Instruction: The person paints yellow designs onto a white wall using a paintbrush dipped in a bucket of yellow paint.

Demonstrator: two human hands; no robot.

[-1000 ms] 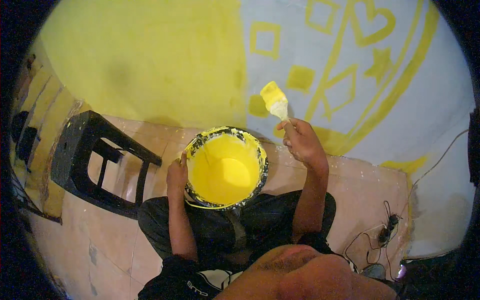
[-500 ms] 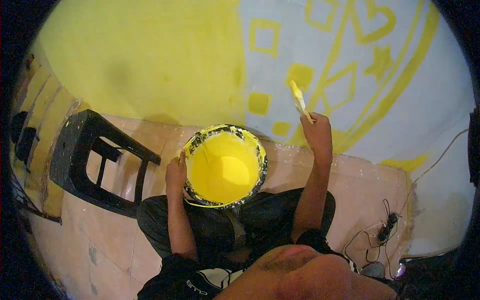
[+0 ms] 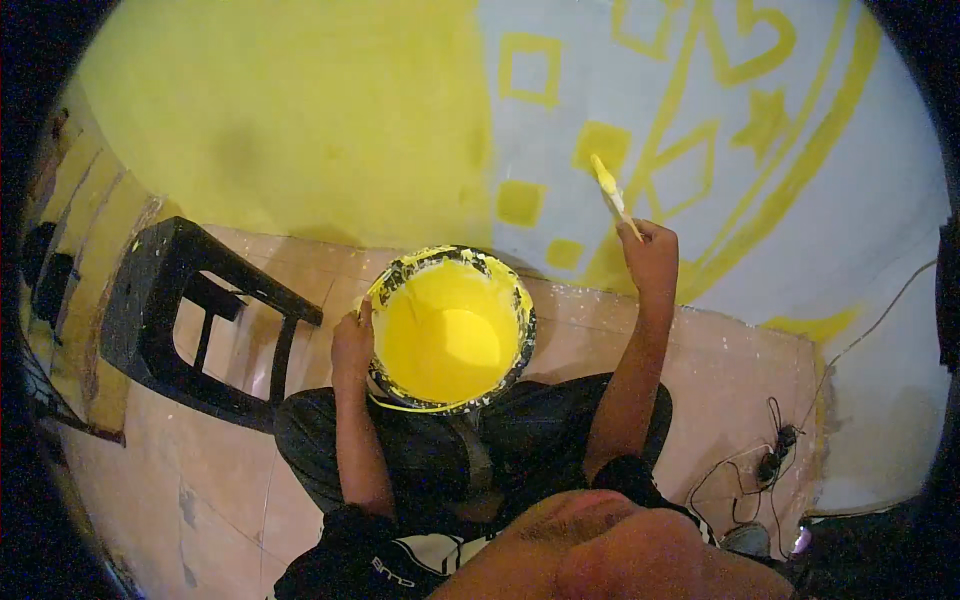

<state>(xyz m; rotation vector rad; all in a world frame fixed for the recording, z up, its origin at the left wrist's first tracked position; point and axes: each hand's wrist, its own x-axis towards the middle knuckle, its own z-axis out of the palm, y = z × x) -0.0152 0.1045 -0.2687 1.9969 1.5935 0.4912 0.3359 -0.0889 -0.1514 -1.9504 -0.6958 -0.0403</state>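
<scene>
My right hand is closed around the handle of a paintbrush, whose bristles are coated in yellow paint. The brush tip is over a filled yellow square on the pale wall; whether it touches the wall I cannot tell. In front of my lap stands a paint-spattered bucket, dark on the outside, with yellow paint inside. At its left rim, my left hand grips the edge, thumb up against the rim.
Left of me, a dark plastic stool lies on its side on the tiled floor. Yellow outlines of a star and other shapes mark the wall. Dark cables with a plug lie at the right, by the corner.
My right hand and the paintbrush have shifted slightly to the right, and the brush leans a little more. My left hand stays on the bucket's rim.
</scene>
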